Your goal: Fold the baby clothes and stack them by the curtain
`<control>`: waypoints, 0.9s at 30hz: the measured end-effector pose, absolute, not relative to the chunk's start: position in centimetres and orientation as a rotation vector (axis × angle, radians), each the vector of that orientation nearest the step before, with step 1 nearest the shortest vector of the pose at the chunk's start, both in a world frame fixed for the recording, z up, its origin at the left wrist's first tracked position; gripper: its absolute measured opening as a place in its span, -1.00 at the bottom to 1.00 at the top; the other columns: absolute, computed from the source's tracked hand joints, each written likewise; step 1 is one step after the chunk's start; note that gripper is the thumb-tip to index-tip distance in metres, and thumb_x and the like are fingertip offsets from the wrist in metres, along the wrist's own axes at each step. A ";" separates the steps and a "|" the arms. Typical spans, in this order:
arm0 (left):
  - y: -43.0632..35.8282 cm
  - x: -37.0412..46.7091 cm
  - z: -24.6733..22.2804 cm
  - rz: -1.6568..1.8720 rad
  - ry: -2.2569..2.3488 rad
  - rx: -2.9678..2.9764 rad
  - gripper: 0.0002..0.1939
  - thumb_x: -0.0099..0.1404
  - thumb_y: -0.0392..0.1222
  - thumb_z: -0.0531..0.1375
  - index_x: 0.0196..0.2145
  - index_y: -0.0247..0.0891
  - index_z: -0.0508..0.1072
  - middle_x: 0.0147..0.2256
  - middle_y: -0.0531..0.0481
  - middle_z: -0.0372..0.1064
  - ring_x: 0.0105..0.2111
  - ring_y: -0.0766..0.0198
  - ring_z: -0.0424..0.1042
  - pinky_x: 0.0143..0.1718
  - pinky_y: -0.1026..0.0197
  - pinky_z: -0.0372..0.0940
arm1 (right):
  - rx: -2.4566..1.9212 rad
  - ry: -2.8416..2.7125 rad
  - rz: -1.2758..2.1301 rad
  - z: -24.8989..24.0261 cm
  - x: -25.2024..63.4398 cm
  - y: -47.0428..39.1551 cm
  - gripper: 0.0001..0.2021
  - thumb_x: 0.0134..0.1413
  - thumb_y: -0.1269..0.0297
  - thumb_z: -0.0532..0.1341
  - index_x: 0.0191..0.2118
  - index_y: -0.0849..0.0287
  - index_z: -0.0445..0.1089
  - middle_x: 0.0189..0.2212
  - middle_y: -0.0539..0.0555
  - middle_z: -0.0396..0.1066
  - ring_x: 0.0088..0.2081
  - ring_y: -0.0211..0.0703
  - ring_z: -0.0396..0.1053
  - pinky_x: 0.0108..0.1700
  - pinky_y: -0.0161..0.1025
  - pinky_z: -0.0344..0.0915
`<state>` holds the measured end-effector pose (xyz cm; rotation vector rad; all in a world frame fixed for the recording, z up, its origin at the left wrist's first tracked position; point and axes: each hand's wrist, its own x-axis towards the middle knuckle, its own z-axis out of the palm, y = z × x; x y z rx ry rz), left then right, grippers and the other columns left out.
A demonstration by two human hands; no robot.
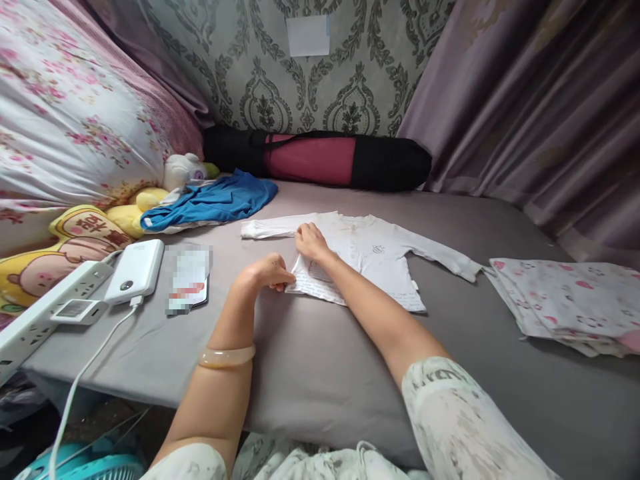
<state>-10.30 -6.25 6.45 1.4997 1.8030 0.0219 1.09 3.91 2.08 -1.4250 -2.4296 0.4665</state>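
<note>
A small white long-sleeved shirt (373,267) lies spread out on the grey sheet (295,367), its sleeves stretched to both sides and print along the hem. My left hand (273,272) is closed at the shirt's lower left corner, the fingers pinching the hem. Higher up the same side edge, near the armpit, my right hand (311,241) has its fingers curled together on the fabric. My right forearm crosses over the front of the shirt and hides part of it.
Folded heart-print cloth (575,300) lies to the right. On the left are a blue garment (215,200), a phone (189,280), a white power bank (135,270) with a cable, and a power strip (55,310). A black and red bag (315,160) lies along the wall.
</note>
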 end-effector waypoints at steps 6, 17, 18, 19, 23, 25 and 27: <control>-6.3 -10.1 7.0 0.023 1.919 1.593 -0.76 0.07 -0.06 0.22 -0.63 -0.26 0.44 -0.57 -0.03 0.45 -0.53 0.28 0.35 -0.47 0.28 0.17 | -1.307 -2.465 0.606 3.7 8.2 2.0 -0.59 0.36 0.29 -0.15 0.17 0.29 0.22 0.17 0.24 0.28 0.18 -0.10 0.22 0.18 -0.19 0.13; -5.9 -5.6 4.7 0.397 2.081 2.001 -0.74 0.34 -0.19 -0.01 -0.16 -0.20 0.45 -0.21 -0.11 0.49 -0.18 0.14 0.44 -0.22 0.23 0.22 | -1.180 -2.777 0.449 1.3 8.9 -5.4 -0.39 0.38 0.04 -0.15 0.39 0.28 -0.09 0.41 0.24 -0.21 0.41 0.07 -0.31 0.37 0.15 -0.34; -5.8 -5.5 4.4 0.420 2.076 2.026 -0.73 0.33 -0.23 -0.02 -0.14 -0.20 0.44 -0.20 -0.11 0.48 -0.16 0.14 0.43 -0.20 0.23 0.23 | -1.181 -2.764 0.456 1.2 8.8 -5.3 -0.39 0.38 0.04 -0.14 0.39 0.29 -0.09 0.41 0.24 -0.21 0.41 0.08 -0.31 0.37 0.16 -0.34; -5.7 -5.4 4.1 0.452 2.070 2.051 -0.73 0.32 -0.26 -0.02 -0.13 -0.21 0.43 -0.19 -0.11 0.47 -0.14 0.14 0.41 -0.17 0.22 0.24 | -1.175 -2.750 0.466 1.2 8.8 -5.2 -0.39 0.38 0.05 -0.14 0.39 0.30 -0.08 0.41 0.25 -0.20 0.41 0.09 -0.31 0.37 0.17 -0.34; -5.3 -5.1 2.7 0.679 2.018 2.154 -0.68 0.26 -0.37 -0.03 -0.08 -0.24 0.38 -0.15 -0.14 0.42 -0.07 0.11 0.35 -0.05 0.13 0.26 | -1.022 -2.626 0.627 1.4 9.3 -4.2 -0.45 0.36 0.16 -0.13 0.36 0.32 0.00 0.38 0.27 -0.07 0.39 0.02 -0.18 0.37 0.12 -0.23; -5.1 -4.7 1.9 0.797 1.985 2.202 -0.65 0.23 -0.42 -0.04 -0.08 -0.26 0.37 -0.16 -0.16 0.40 -0.07 0.10 0.35 -0.02 0.07 0.26 | -0.973 -2.467 0.689 1.8 10.3 -3.3 -0.48 0.34 0.26 -0.16 0.34 0.29 0.05 0.34 0.23 0.04 0.37 -0.11 -0.07 0.37 -0.02 -0.12; -4.9 -4.3 1.2 0.856 1.933 2.252 -0.61 0.20 -0.47 -0.04 -0.06 -0.25 0.36 -0.17 -0.15 0.40 -0.09 0.10 0.35 -0.01 0.03 0.27 | -1.057 -2.333 0.644 2.3 11.9 -2.5 -0.48 0.33 0.30 -0.17 0.32 0.31 0.09 0.33 0.23 0.06 0.36 -0.16 -0.06 0.37 -0.09 -0.10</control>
